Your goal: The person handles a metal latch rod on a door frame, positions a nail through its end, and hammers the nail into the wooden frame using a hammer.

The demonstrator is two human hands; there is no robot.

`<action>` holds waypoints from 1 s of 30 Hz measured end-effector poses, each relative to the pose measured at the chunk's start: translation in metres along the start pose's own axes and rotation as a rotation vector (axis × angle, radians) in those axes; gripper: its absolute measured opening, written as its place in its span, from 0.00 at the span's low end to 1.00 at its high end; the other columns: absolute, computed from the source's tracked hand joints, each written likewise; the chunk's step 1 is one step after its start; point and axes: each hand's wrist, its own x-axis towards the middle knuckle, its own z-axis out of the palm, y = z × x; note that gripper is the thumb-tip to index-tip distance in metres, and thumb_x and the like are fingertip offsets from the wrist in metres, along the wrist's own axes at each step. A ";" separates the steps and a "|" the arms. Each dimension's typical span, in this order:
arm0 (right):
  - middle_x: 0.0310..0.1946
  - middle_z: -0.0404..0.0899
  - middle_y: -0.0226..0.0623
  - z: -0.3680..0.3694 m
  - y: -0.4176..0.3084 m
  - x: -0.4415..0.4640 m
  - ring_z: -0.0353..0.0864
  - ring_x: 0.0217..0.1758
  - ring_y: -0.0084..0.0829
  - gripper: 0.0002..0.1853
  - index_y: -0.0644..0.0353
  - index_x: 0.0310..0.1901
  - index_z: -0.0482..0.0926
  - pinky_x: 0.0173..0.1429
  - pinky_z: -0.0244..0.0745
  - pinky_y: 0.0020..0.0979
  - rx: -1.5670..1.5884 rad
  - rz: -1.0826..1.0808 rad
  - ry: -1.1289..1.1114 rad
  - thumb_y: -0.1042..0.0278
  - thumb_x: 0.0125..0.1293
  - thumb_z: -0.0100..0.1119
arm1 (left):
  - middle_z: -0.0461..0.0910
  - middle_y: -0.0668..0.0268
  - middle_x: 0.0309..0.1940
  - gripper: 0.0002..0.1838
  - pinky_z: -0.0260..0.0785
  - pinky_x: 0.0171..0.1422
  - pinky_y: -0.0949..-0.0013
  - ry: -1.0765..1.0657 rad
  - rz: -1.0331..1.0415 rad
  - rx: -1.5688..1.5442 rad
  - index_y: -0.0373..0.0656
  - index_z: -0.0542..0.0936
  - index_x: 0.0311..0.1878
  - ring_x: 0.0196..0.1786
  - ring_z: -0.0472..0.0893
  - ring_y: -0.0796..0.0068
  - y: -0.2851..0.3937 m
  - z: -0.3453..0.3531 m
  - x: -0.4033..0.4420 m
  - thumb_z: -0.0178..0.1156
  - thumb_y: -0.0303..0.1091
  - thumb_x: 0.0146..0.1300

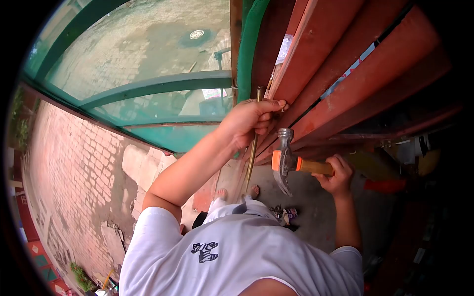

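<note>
We find the right hand point(337, 173) clamped on an orange-handled steel claw hammer point(302, 165), the left hand point(254, 119) apparently closed around a brass-coloured metal rod point(253, 157) beside a red-painted beam point(321, 49). We judge this positioning; striking calls for clear fingers.

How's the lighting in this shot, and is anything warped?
Head view: lighting is uneven, with bright paving at left and deep shadow at far right; also in the head view, wide-angle distortion seems to bow the green bar, and black fills the corners; the hammer looks fairly sharp in that view.
</note>
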 end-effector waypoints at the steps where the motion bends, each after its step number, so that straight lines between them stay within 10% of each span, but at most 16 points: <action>1: 0.20 0.69 0.34 0.001 0.002 -0.002 0.71 0.22 0.40 0.28 0.57 0.24 0.72 0.26 0.64 0.37 0.022 0.038 0.007 0.37 0.47 0.67 | 0.52 0.82 0.12 0.11 0.42 0.22 0.79 -0.001 -0.009 -0.014 0.41 0.79 0.42 0.15 0.50 0.87 -0.001 0.000 0.000 0.61 0.37 0.62; 30: 0.21 0.70 0.33 -0.017 0.004 0.030 0.73 0.23 0.39 0.28 0.56 0.23 0.71 0.26 0.67 0.36 -0.063 -0.196 -0.068 0.36 0.47 0.67 | 0.52 0.82 0.11 0.09 0.42 0.21 0.79 -0.014 -0.046 -0.088 0.42 0.79 0.39 0.15 0.50 0.87 0.004 0.003 -0.001 0.63 0.36 0.60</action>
